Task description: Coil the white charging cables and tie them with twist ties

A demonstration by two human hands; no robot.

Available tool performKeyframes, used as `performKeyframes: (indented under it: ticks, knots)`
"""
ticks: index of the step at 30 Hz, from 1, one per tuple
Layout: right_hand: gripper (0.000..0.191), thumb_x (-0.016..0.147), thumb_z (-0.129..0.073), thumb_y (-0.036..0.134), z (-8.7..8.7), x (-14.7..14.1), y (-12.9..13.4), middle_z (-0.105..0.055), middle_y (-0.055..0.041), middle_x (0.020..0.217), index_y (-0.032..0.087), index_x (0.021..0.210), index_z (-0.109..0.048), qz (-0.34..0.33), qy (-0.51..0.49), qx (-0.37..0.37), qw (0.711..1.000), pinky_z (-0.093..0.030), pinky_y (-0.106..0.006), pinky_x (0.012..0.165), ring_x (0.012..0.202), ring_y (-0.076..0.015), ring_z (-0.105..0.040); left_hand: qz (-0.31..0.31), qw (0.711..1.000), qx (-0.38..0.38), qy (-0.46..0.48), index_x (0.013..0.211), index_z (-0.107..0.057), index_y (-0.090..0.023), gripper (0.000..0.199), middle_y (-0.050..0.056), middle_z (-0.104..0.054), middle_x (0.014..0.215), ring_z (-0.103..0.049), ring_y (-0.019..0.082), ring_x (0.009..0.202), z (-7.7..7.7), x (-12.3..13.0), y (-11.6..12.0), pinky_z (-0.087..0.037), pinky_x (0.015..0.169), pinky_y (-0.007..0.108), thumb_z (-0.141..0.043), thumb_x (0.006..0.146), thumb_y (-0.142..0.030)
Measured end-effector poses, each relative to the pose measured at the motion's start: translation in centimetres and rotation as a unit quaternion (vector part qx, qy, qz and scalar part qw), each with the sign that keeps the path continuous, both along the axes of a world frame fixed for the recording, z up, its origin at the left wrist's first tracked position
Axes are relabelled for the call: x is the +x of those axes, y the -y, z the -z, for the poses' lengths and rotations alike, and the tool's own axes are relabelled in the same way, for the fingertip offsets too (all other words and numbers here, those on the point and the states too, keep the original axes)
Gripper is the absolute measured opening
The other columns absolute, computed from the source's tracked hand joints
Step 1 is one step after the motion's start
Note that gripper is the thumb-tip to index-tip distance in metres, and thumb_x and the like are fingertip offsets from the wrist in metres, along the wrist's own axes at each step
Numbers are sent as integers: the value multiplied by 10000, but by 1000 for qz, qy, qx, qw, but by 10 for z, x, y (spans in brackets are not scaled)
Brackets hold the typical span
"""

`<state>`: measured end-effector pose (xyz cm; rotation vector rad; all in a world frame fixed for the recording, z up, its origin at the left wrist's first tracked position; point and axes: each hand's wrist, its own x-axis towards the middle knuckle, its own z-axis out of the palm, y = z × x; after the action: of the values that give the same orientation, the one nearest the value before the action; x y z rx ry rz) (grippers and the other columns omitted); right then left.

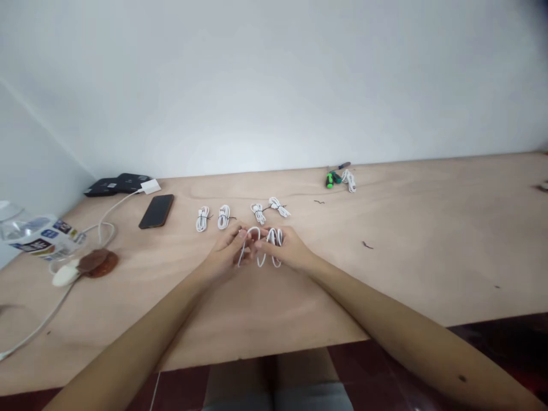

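"What do the hands have?"

"The left hand (225, 251) and the right hand (282, 245) are both closed on a white cable (269, 248). They meet in the middle, and the fingers pinch the cable."

"Where is the cable?"

"It is right between the hands. It makes long loops that hang below the fingers, over a wood table (385, 274). I can't tell if the loops touch the table."

"What is close by?"

"Four small tied cable bundles (258, 213) sit in a row just past the hands. One more bundle (349, 180) lies far to the right, beside a green and black screwdriver (330, 180) and a pen (343, 166)."

"And out to the left?"

"A black phone (156, 211), a white charger (149, 186) with its cord, and a plastic bottle (29, 234)."
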<state>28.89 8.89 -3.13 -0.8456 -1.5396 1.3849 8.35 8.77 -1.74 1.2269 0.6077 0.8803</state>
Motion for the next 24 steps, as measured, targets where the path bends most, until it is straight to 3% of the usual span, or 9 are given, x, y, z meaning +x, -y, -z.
performKeyframes:
  ticks: [4, 7, 11, 13, 15, 17, 20, 24]
  knots:
    - [387, 900, -774, 546, 7, 0, -1, -657, -7, 741, 178, 1018, -748, 51, 1, 14, 999, -417, -267, 552, 610, -143, -548, -36, 998, 37, -24, 1005, -602, -202, 352, -51, -453, 697, -375, 79, 538, 11, 4, -1, -328, 512, 203, -615, 1015, -553]
    - [361, 924, -750, 549, 10, -2, -2, -605, 8, 737, 194, 988, -729, 62, -37, 7, 997, -427, -265, 569, 631, -141, -536, -79, 995, 39, -37, 978, -607, -202, 365, -46, -478, 706, -429, 95, 552, 17, 6, -1, -400, 545, 230, -609, 1011, -565]
    - [331, 958, -717, 539, 12, -7, -2, -668, -15, 859, 209, 981, -710, 41, -106, 0, 994, -548, -305, 759, 794, -171, -645, -125, 983, 101, -84, 1045, -714, -184, 400, 61, -701, 905, -656, 198, 846, 11, 9, 1, -537, 791, 314, -595, 1017, -565]
    - [327, 969, -703, 543, 13, -9, -1, -709, -39, 990, 218, 1001, -699, 23, -131, -12, 991, -577, -354, 887, 913, -196, -691, -129, 975, 152, -103, 1115, -756, -180, 387, 102, -751, 1054, -682, 245, 1014, 7, 10, 2, -534, 947, 366, -614, 1018, -527]
    - [340, 968, -700, 558, 14, -11, 0, -717, -48, 1056, 225, 1034, -686, 16, -140, -25, 990, -591, -376, 924, 967, -208, -708, -150, 964, 192, -111, 1185, -772, -184, 359, 114, -761, 1162, -682, 260, 1080, 6, 11, 1, -520, 1001, 387, -667, 999, -473]
    - [365, 946, -723, 574, 14, -13, 2, -716, -44, 1045, 230, 1053, -666, 15, -137, -36, 990, -610, -366, 884, 961, -211, -714, -202, 948, 214, -124, 1201, -784, -190, 348, 103, -774, 1145, -685, 237, 998, 10, 10, 1, -536, 923, 361, -737, 956, -433]
    - [384, 934, -731, 585, 13, -16, 6, -714, -32, 982, 241, 1061, -616, -21, -123, -65, 990, -621, -340, 729, 828, -197, -713, -281, 917, 237, -157, 1158, -814, -196, 330, 63, -769, 936, -603, 175, 771, 18, 9, 1, -499, 719, 301, -797, 908, -410]
    - [403, 943, -716, 592, 11, -18, 9, -671, 5, 862, 260, 1136, -596, -20, -116, -78, 990, -512, -259, 532, 623, -137, -602, -259, 902, 296, -177, 1244, -797, -222, 336, 64, -756, 996, -531, 150, 736, 20, 6, 1, -470, 713, 298, -751, 950, -380]
